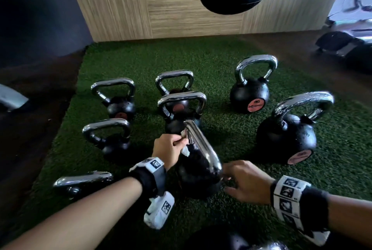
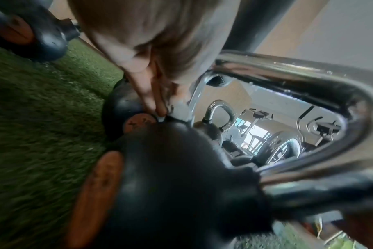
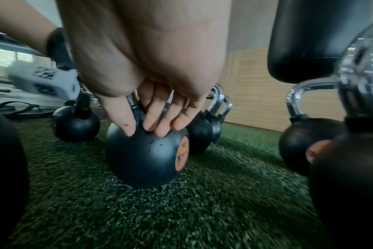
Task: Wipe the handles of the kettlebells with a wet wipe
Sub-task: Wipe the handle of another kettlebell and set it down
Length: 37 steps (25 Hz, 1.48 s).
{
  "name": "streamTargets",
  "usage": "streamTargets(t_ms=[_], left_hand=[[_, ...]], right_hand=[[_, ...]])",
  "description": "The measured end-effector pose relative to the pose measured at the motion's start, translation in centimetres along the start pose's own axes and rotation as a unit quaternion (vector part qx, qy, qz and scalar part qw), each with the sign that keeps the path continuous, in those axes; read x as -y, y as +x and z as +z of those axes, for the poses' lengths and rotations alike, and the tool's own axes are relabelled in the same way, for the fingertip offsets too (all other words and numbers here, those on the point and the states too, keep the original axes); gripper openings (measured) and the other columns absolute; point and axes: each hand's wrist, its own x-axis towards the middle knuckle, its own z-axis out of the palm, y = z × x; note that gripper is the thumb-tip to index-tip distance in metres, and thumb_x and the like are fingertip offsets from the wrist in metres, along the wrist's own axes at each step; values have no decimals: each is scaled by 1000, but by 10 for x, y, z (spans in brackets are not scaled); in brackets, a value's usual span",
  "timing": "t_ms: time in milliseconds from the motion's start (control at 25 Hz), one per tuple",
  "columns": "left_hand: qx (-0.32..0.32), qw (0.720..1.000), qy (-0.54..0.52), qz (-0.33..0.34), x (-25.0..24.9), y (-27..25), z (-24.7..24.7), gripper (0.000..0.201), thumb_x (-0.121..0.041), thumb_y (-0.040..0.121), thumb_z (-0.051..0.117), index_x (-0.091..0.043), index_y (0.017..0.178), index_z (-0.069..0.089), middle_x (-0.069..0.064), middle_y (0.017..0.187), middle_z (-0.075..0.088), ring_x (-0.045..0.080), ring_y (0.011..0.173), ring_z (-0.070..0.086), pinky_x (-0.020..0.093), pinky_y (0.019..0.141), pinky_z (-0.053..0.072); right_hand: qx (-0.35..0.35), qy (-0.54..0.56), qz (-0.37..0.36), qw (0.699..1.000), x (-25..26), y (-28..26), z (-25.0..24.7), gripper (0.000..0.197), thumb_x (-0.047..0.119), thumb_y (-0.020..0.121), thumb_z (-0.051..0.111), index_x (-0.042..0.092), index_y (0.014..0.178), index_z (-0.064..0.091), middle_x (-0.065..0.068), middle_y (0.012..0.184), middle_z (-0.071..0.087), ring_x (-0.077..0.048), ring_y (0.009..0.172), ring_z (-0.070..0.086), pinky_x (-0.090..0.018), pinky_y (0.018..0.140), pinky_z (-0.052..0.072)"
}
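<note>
Wiping the near kettlebell's chrome handle, one hand on each side.

On the left, my left hand (image 1: 170,149) pinches the wet wipe (image 1: 185,150) against the far leg of the handle (image 1: 203,147); the wipe is thin, limp and damp, so I judge it will bunch unless I wrap it round the bar. The kettlebell (image 1: 198,177) stands near me on the green turf (image 1: 231,129), among the others, heavy enough, I think, to stay put. On the right, my right hand (image 1: 246,182) rests open, fingers (image 3: 151,124) spread on the black ball just below the handle. Wet chrome looks slippery; steadying the ball seems safer.
</note>
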Motion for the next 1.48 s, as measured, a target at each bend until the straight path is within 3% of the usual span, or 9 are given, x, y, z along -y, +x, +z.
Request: streamTargets(t_ms=[160, 320, 400, 560, 760, 1040, 1200, 1400, 1480], left_hand=[[64, 998, 12, 14, -27, 25, 7, 23, -28, 93, 66, -10, 83, 76, 7, 83, 77, 25, 89, 72, 25, 64, 38], [143, 977, -156, 11, -16, 26, 4, 17, -13, 96, 65, -5, 91, 79, 6, 83, 77, 18, 88, 69, 27, 80, 48], [146, 964, -221, 5, -12, 16, 5, 22, -8, 93, 69, 2, 111, 75, 10, 110, 76, 13, 103, 67, 30, 100, 52], [68, 989, -125, -27, -15, 14, 10, 25, -21, 87, 78, -14, 111, 79, 3, 107, 78, 9, 102, 72, 27, 98, 54], [6, 984, -178, 5, -29, 34, 4, 21, -26, 88, 77, -26, 108, 80, -8, 106, 78, -2, 101, 68, 2, 79, 48], [65, 941, -330, 20, -26, 41, 1, 30, -28, 85, 77, -21, 113, 76, 9, 110, 77, 26, 105, 73, 44, 95, 59], [143, 907, -392, 49, -16, 38, -17, 28, -16, 84, 76, -22, 111, 77, 4, 114, 76, 19, 108, 71, 34, 93, 59], [133, 942, -301, 72, -28, 37, -38, 26, -10, 85, 78, -20, 109, 77, -8, 107, 78, 3, 105, 71, 24, 102, 52], [162, 940, -299, 41, -34, 31, -47, 26, -9, 84, 80, -14, 109, 77, -1, 104, 79, 12, 104, 73, 26, 98, 55]], right_hand=[[52, -67, -49, 995, 12, 18, 8, 40, 33, 92, 53, 24, 130, 64, 3, 101, 69, -15, 97, 62, -28, 91, 51], [-114, 98, 42, 988, 5, 44, 4, 33, 34, 86, 74, 19, 115, 69, 13, 104, 60, -4, 96, 59, -22, 92, 50], [-52, 165, 141, 975, -1, 61, 7, 76, 52, 79, 77, 21, 140, 44, 0, 133, 54, -16, 120, 53, -30, 105, 42], [81, 290, 238, 923, -2, 79, 31, 115, 57, 78, 75, 37, 158, -5, -7, 162, 20, -25, 148, 26, -37, 119, 27], [71, 311, 244, 916, -7, 80, 37, 114, 58, 78, 75, 39, 157, -5, -6, 159, 20, -24, 146, 29, -38, 116, 32], [68, 309, 240, 918, -7, 79, 36, 113, 56, 80, 75, 36, 158, -4, -8, 158, 20, -25, 145, 28, -42, 117, 35], [60, 320, 242, 914, -8, 77, 36, 111, 53, 79, 76, 39, 157, -2, -7, 157, 21, -27, 142, 32, -44, 113, 41], [57, 320, 246, 913, -7, 79, 36, 109, 52, 80, 76, 40, 157, 0, -7, 157, 21, -26, 142, 33, -41, 110, 41], [54, 317, 245, 914, -8, 79, 37, 109, 50, 81, 76, 39, 157, 0, -7, 158, 20, -26, 143, 32, -38, 108, 40]])
